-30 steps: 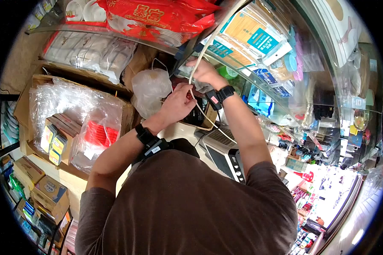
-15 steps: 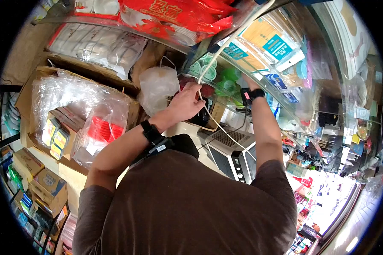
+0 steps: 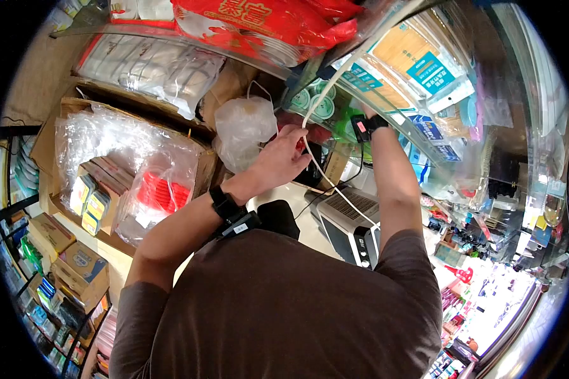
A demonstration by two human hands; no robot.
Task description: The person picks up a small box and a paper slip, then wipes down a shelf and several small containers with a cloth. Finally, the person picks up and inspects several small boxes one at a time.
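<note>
My left hand (image 3: 278, 156) is bent at the front edge of a glass shelf, beside a white cable (image 3: 318, 165). Its fingers are curled, and a small red thing shows between them and the thumb; what it is I cannot make out. My right hand (image 3: 364, 112) reaches in under the glass shelf near green packaging (image 3: 346, 124), and its fingers are hidden. Round pale-green lidded items (image 3: 322, 106) stand behind, between the two hands. A translucent plastic bag (image 3: 243, 129) hangs left of my left hand.
At left stands an open carton (image 3: 202, 174) with clear wrap and red goods (image 3: 161, 191). Red packs (image 3: 253, 19) lie on the upper shelf. Flat packs with teal labels (image 3: 431, 71) rest at right. A silver-black appliance (image 3: 354, 230) is below, with cables crossing in front.
The view has shifted slightly, so the shelves and cartons appear a little to the right. My right hand seems a bit higher in view; my left hand stays by the cable.
</note>
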